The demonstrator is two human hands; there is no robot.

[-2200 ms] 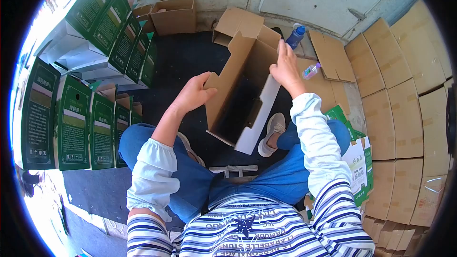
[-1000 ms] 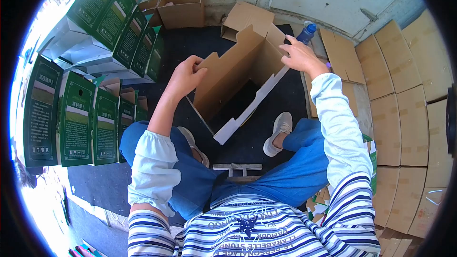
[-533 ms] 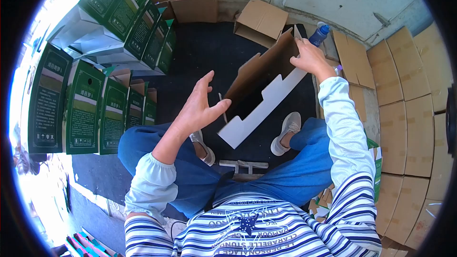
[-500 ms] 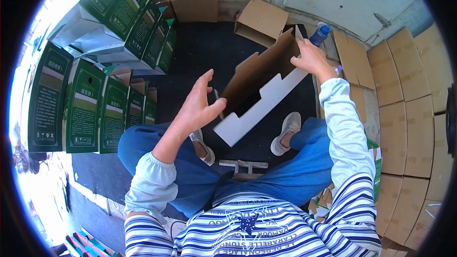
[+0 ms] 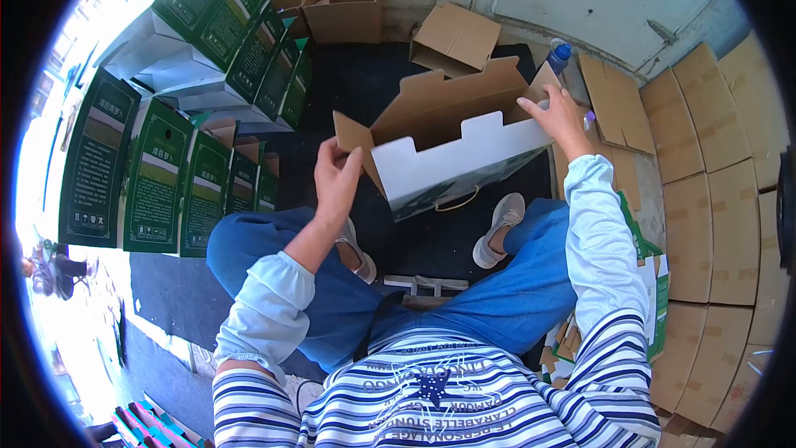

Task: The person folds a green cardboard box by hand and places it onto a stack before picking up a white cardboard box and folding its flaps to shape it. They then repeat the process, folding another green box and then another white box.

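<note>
An open-topped carton (image 5: pixel 464 148), white and green outside and brown inside, is tilted above the dark mat, between my two hands. A thin handle loop hangs on its near side. At its left end, my left hand (image 5: pixel 336 178) pinches the brown end flap between thumb and fingers. My right hand (image 5: pixel 560 116) grips the flap at the right end, thumb toward the inside. The long flaps stand up, and the part of the interior that shows is brown.
Green printed boxes (image 5: pixel 153 174) stand in rows at the left. Brown cartons (image 5: pixel 709 199) are stacked along the right. An open brown box (image 5: pixel 342 12) and another carton (image 5: pixel 456 36) sit by the back wall, near a blue bottle (image 5: pixel 559 58). A small wooden stool (image 5: pixel 424 284) is between my legs.
The carton has turned to show its printed near side, and its end flaps now stand out. My left hand has closed on the left flap. My right hand has shifted slightly down.
</note>
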